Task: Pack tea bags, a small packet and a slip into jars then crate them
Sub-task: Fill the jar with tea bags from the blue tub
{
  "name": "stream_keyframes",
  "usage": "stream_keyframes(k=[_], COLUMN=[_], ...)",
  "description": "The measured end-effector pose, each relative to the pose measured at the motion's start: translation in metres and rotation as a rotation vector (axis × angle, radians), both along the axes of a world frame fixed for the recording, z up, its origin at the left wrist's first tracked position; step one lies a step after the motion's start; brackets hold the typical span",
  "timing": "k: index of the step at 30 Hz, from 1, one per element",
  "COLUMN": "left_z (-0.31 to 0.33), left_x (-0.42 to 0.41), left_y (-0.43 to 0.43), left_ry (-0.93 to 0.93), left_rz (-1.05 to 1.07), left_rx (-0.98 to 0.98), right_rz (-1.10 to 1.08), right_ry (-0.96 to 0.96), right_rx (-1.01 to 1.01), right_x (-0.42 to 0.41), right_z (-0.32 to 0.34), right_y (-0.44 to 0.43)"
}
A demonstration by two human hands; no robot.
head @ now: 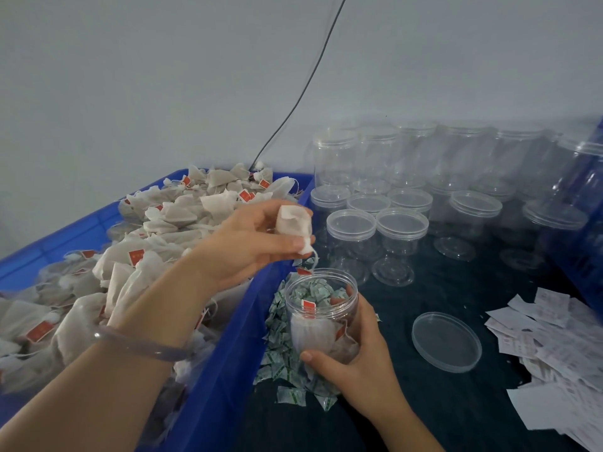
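Two hands are at work. Your left hand [254, 243] pinches a white mesh tea bag [292, 225] between thumb and fingertips. Your right hand [355, 363] is wrapped round the lower wall of the clear round plastic jar [321, 308], with the thumb across its front.

The likeliest slip, as I judge it, is the bag's string. Its red paper tag [305, 271] dangles right at the jar's far rim, so on release it could hang outside the mouth and foul the lid when you close it. The bag also hangs above and a little behind the mouth, not squarely over it. If you let go there, it may strike the rim and drop among the small green-and-white packets [280, 347] heaped on the dark bench [456, 402] around the jar. I cannot tell whether the jar is lifted or resting on those packets; either way a loose grip could tip it. A few white tea bags [313, 334] lie in its lower part.

The jar sits just below your left hand and slightly to the right, close under the fingertips.

Further out:
- The blue plastic crate [228, 353] piled with loose tea bags [130, 256] lies under your left forearm.
- A loose clear round lid [446, 341] lies flat on the bench to the right of the jar.
- White printed paper slips [554, 347] are scattered beyond the lid.
- Lidded empty clear jars [401, 190] stand stacked at the back.
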State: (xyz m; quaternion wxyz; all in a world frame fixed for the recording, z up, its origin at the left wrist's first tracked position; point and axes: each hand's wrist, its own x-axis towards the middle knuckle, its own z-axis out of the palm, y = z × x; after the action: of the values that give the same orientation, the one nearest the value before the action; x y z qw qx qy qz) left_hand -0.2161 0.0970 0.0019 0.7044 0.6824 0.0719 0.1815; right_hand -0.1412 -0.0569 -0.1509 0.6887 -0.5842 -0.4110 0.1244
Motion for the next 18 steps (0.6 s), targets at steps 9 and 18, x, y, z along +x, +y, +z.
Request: stream_keyframes(k=[9, 18], left_z=[-0.017, -0.012], left_x=[0.008, 0.011], left_y=[-0.005, 0.006], left_ry=[0.212, 0.192], left_rz=[0.008, 0.209], left_rx=[1.061, 1.022], right_rz=[0.01, -0.007], right_ry=[-0.001, -0.014], right_rx=[0.01, 0.009], right_x=[0.0, 0.0], right_z=[0.001, 0.0], right_y=[-0.001, -0.001])
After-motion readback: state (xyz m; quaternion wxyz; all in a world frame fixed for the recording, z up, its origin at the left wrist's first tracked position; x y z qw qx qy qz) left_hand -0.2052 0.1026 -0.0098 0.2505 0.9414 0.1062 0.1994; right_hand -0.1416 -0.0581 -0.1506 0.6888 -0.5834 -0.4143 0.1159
